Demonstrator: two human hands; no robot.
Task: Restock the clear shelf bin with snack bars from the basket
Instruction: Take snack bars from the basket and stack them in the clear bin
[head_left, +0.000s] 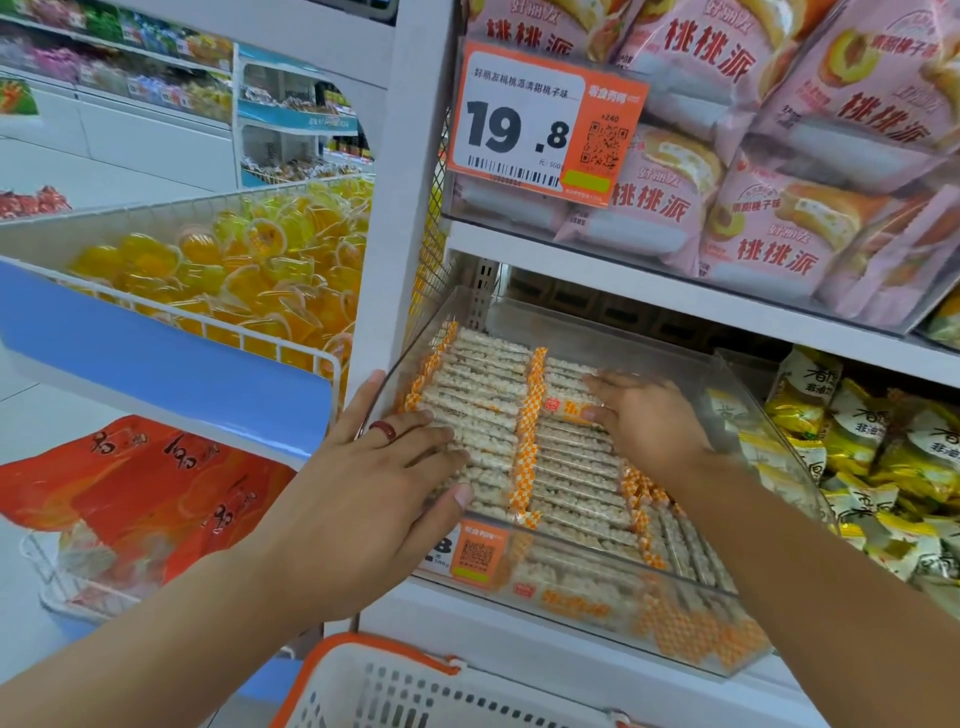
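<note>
Shop shelving fills the view: white shelves (597, 270) with pink cake packs (769, 228) above, yellow-green packets (883, 457) to the right, and a wire bin of yellow jelly cups (249, 270) off to the left. On the lower shelf sits the clear bin (779, 467), tilted toward the near side so the stock faces a shopper.

Inside it the bars (566, 452) lie flat in two tidy rows side by side, each in a clear wrapper that shows pale puffed grain, with orange-and-white chequered ends. More bars show through the bin's near wall, beside an orange price tag (475, 553).

The left hand (374, 483) lies over the left row, fingers spread and fairly straight, thumb against the near bars; it seems to press and square the row rather than grasp anything (a red ring sits on one finger). The right hand (644, 415) rests on the right row, fingers loosely bent with their tips on a bar; whether it pinches that bar or only pushes it I cannot tell. Both hands appear placed to level the stack so it stays below the rim.

The basket (332, 675), white with an orange rim, sits at the near edge; its contents are out of view, so what remains to load is unclear.
</note>
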